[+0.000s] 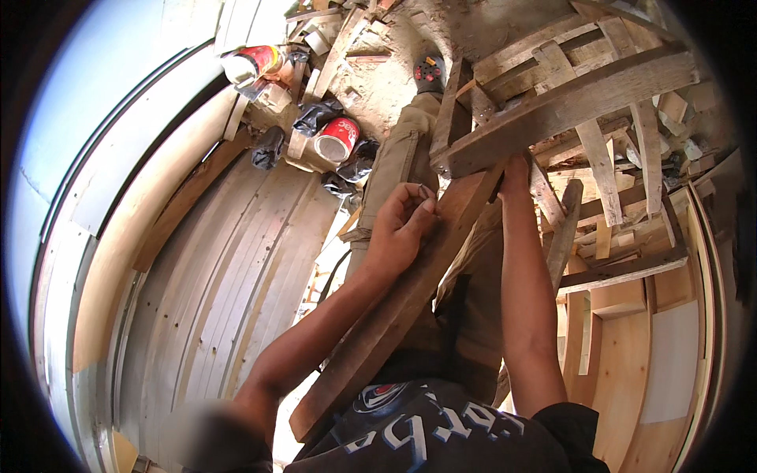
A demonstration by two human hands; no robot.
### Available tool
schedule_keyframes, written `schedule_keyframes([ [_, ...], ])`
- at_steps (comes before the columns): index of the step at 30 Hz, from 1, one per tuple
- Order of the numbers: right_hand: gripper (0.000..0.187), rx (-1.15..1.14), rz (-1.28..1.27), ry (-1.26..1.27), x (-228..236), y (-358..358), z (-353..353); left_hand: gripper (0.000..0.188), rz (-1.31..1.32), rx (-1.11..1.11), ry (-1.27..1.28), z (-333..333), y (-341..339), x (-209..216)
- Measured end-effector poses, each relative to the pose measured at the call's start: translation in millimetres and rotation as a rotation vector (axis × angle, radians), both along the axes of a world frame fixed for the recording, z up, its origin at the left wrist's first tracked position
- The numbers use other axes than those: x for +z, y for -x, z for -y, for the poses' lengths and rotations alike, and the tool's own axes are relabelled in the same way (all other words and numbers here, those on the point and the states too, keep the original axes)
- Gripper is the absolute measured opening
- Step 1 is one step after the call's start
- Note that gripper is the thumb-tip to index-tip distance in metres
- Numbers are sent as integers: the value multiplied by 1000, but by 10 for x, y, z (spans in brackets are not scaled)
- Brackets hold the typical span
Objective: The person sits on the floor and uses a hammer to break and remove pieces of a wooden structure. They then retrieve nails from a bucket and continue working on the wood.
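Note:
A long brown wooden beam (394,307) runs slantwise from my chest up to a wooden frame made of nailed boards (568,106). Over the beam's left edge is my left hand (404,225), its fingers curled and thumb pressed to the forefinger; whatever it pinches is too small to make out. Where the beam meets the frame, my right hand (516,175) closes on the beam's far end from the right side, with most of its fingers hidden behind the wood.
Corrugated metal sheets (229,276) lie to the left. Beyond them stand a red can (337,139) and another red and yellow can (254,65) among black plastic bags (317,116). Scrap wood covers the right, above a pale wooden panel (631,378). My shoe (429,72) rests on dirt.

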State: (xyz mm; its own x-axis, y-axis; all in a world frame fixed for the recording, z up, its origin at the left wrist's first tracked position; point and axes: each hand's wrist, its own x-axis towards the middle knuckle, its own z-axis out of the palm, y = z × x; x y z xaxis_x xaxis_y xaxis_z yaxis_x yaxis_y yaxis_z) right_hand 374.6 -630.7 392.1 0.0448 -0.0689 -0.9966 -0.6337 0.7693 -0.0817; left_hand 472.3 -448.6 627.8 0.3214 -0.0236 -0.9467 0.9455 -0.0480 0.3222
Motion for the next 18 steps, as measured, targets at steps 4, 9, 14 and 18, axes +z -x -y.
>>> schedule_keyframes([
  [4,35,-92,46,-63,-30,29,32,12,225,-119,-38,85,46,-114],
  [9,37,-15,111,-44,-271,269,12,13,355,-466,-152,239,62,-213],
  [14,42,-12,85,26,-169,155,-31,10,250,-298,-132,144,170,-295],
  [18,46,-41,74,-11,-390,338,-43,8,185,-190,-84,103,226,-316],
])
